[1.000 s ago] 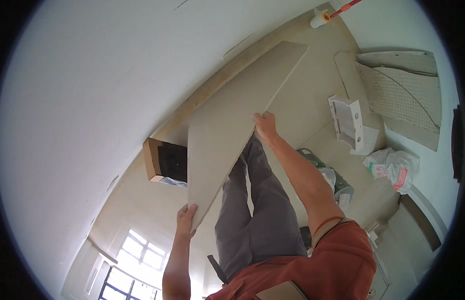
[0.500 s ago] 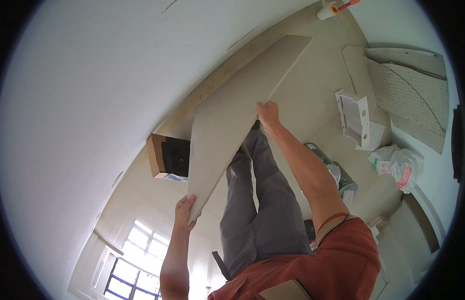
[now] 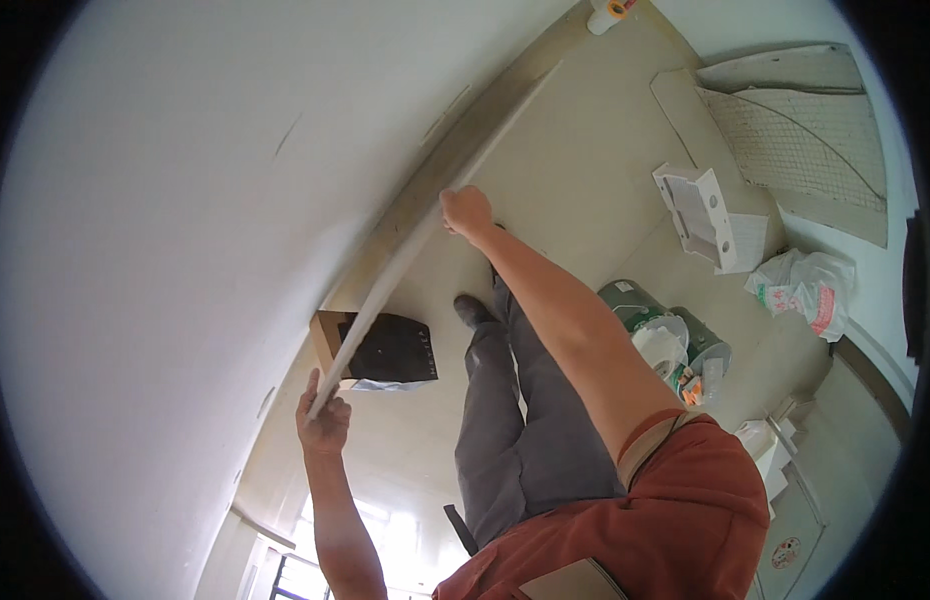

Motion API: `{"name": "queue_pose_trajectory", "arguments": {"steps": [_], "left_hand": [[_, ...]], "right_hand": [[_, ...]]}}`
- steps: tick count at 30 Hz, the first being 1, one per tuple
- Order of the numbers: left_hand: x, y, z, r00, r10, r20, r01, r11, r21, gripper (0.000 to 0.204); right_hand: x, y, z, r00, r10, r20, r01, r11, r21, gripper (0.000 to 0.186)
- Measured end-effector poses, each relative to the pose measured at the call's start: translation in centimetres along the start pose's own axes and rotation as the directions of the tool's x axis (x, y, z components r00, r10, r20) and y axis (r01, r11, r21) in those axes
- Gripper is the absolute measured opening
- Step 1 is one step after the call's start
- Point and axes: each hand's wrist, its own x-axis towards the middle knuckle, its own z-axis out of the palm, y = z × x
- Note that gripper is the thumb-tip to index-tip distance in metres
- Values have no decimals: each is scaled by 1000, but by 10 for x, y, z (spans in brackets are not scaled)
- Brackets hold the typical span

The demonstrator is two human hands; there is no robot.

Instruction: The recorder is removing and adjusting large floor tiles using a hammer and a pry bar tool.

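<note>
A long, flat, pale board (image 3: 383,285) stands nearly edge-on between me and the white wall (image 3: 205,190) on my left. My right hand (image 3: 469,213) is closed over its edge about midway along. At the near end, my left hand (image 3: 325,424) grips the board, with the thumb on one side and fingers curled on the other. The board's broad face is mostly turned out of sight. Whether its far side touches the wall I cannot tell. Beyond the left hand, partly behind the board, sits an open cardboard box (image 3: 326,335) with a black sheet or bag (image 3: 393,347) at it.
Green buckets (image 3: 701,335) with tools and a clear bag stand right of my legs. Farther right are a white slotted housing (image 3: 701,213), a plastic bag (image 3: 807,287) and mesh-backed panels (image 3: 805,140) against the wall. An orange-and-white roll (image 3: 605,16) lies at the far end.
The board has swung left toward the wall and turned from showing its broad face to nearly edge-on. Both my hands moved left with it, still gripping.
</note>
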Motion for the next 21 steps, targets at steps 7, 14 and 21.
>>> {"name": "queue_pose_trajectory", "arguments": {"steps": [7, 14, 21], "left_hand": [[31, 34, 8, 989, 146, -18, -144, 986, 88, 31], [40, 43, 6, 964, 259, -62, -256, 965, 56, 30], [38, 50, 21, 947, 287, -144, -300, 951, -72, 40]], "right_hand": [[-38, 44, -7, 938, -328, -110, 341, 930, 140, 42], [-203, 283, -145, 960, -279, -6, 201, 704, -681, 36], [-440, 473, -244, 916, 147, -373, -287, 889, -355, 40]]}}
